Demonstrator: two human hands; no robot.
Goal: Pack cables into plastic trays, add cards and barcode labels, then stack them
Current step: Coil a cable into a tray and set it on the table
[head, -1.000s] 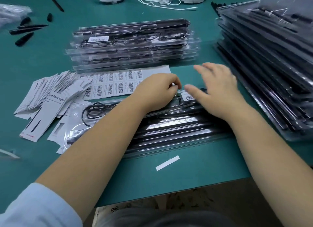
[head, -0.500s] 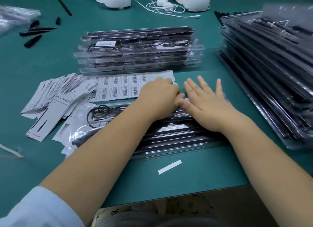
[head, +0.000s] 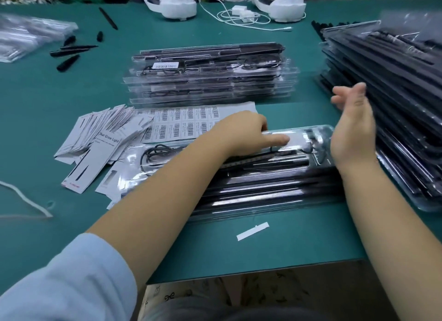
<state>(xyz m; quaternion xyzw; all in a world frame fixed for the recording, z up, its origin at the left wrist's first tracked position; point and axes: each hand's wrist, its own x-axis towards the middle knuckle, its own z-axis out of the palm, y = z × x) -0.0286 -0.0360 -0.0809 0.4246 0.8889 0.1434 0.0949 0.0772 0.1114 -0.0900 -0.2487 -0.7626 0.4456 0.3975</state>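
A clear plastic tray (head: 263,191) with black light bars and a coiled black cable (head: 155,155) lies in front of me. My left hand (head: 244,134) rests on its far edge, one straight finger pressing on the lid. My right hand (head: 354,129) is lifted just off the tray's right end, open and motion-blurred, holding nothing. The barcode label sheet (head: 181,124) lies behind the tray, and a fanned pile of white cards (head: 100,138) sits to its left. A stack of packed trays (head: 210,81), with a label on top, stands further back.
A tall pile of trays (head: 394,93) fills the right side. A white backing strip (head: 252,231) lies near the table's front edge. Black stakes (head: 69,57), plastic bags (head: 28,38), white headsets (head: 177,7) and a charger cable (head: 239,16) lie at the back.
My right hand has lifted off the tray and swung to the right, palm turned sideways. My left hand stays on the tray, now with a finger stretched out to the right.
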